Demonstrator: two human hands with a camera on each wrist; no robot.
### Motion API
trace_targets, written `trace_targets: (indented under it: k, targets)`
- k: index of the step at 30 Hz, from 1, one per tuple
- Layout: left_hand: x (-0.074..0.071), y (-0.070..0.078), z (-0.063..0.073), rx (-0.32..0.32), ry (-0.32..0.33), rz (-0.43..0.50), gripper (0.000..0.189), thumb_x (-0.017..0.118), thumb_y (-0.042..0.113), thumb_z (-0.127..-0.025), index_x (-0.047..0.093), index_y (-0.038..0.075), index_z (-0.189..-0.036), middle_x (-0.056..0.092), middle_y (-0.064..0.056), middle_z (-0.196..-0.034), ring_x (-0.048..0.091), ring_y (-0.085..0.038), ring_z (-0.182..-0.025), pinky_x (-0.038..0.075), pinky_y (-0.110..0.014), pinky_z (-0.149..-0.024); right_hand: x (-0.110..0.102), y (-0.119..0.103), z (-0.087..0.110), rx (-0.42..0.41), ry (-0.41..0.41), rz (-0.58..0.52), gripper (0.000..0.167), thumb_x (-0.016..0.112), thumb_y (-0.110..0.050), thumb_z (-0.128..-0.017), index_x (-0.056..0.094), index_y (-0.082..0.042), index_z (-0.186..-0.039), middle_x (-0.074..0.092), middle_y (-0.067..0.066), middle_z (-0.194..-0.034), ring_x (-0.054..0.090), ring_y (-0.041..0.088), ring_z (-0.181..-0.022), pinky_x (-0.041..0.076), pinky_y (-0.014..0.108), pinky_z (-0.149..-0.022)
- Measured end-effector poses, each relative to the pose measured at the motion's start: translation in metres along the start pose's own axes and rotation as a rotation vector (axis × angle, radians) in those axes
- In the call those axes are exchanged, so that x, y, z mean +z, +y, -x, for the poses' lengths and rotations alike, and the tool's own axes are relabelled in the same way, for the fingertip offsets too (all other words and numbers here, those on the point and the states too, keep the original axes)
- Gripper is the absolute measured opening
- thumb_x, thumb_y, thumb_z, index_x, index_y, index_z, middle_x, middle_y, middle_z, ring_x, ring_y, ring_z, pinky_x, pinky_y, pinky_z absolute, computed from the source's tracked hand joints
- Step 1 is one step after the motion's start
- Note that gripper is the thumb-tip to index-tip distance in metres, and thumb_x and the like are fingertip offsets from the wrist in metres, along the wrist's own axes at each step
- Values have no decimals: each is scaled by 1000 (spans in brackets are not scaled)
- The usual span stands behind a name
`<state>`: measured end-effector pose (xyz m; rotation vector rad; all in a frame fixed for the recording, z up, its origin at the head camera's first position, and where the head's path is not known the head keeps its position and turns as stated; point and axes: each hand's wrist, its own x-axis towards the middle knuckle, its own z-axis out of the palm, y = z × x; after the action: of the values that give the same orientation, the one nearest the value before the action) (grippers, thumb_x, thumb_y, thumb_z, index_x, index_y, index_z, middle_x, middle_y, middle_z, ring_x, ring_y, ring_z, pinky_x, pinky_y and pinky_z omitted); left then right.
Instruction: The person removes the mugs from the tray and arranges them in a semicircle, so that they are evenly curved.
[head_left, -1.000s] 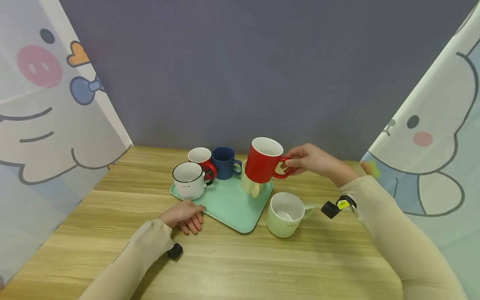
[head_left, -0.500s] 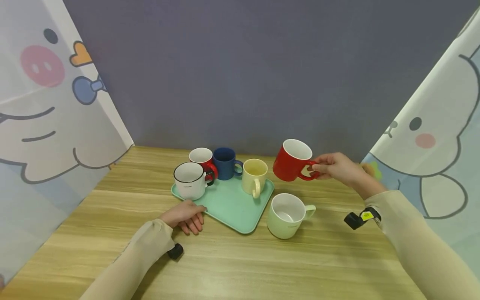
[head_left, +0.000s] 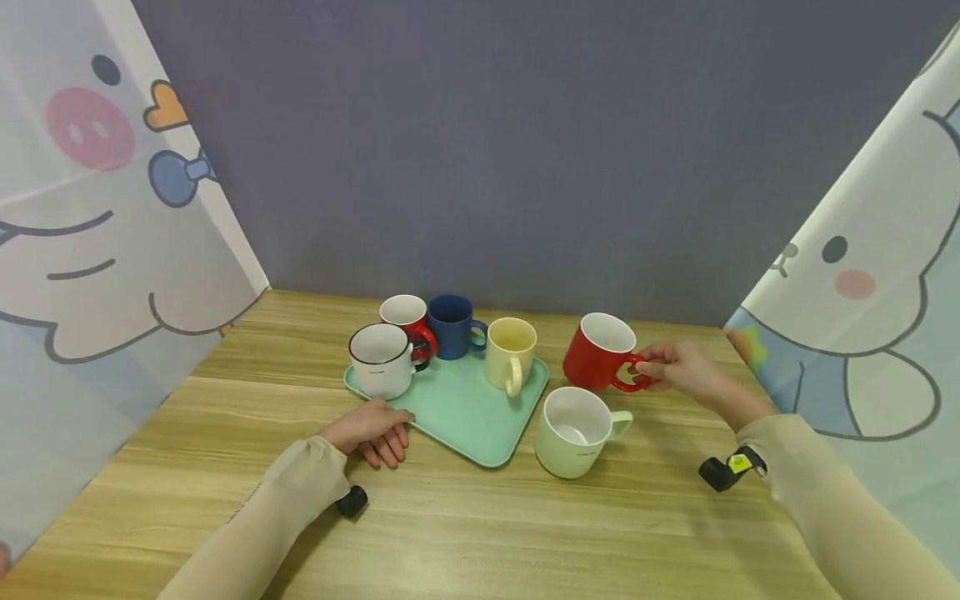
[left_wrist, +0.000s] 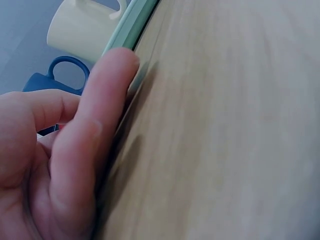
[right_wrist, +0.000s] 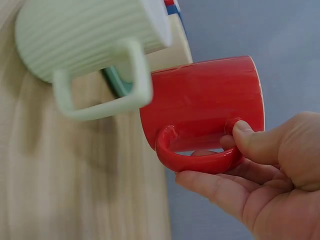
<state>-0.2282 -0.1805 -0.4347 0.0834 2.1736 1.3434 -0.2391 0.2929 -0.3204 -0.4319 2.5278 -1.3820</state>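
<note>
My right hand [head_left: 678, 371] pinches the handle of a large red mug [head_left: 596, 362] with a white inside, low over the table to the right of the tray. In the right wrist view, thumb and fingers close on the red handle [right_wrist: 200, 161]. Just in front of it stands a ribbed pale green mug [head_left: 566, 446], handle to the right. My left hand [head_left: 369, 429] lies at the front left edge of the mint green tray [head_left: 465, 417], fingers loosely bent; the left wrist view has a fingertip [left_wrist: 117, 62] right at the tray's rim.
On the tray are a white mug with a black rim [head_left: 382, 375], a smaller red mug [head_left: 414, 332], a dark blue mug [head_left: 452, 337] and a yellow mug [head_left: 501, 362]. A grey panel [head_left: 480, 150] stands behind the wooden table [head_left: 480, 533], with cartoon-printed cloths at both sides.
My right hand has carried the large red mug rightward from in front of the yellow mug, then lowered it toward the table. The left hand has stayed at the tray edge.
</note>
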Motion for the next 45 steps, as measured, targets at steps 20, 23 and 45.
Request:
trace_targets:
  k: [20,23,45]
  targets:
    - [1,-1,2,3,12,-6,45,47,30,-100,69,0,-75,70,-10,-65,67,-16,-52,50,-25,-41,21,26,7,52,-42,5,21,56,6,-96,56,25,-106,68,26,-98,69,21,-84,58,41,-78]
    - [1,-1,1,9,14,-6,45,48,30,-100,69,0,-75,70,-10,-65,67,-16,-52,50,-25,-41,23,29,8,46,-51,-5,22,56,6,-96,57,25,-107,69,25,-97,69,17,-82,58,41,-78]
    - [1,0,1,16,17,-14,45,46,28,-101,69,0,-75,70,-11,-65,68,-17,-53,49,-24,-41,18,45,7,-3,-219,-120,30,57,2,-97,53,27,-113,70,21,-105,69,11,-89,56,39,-84]
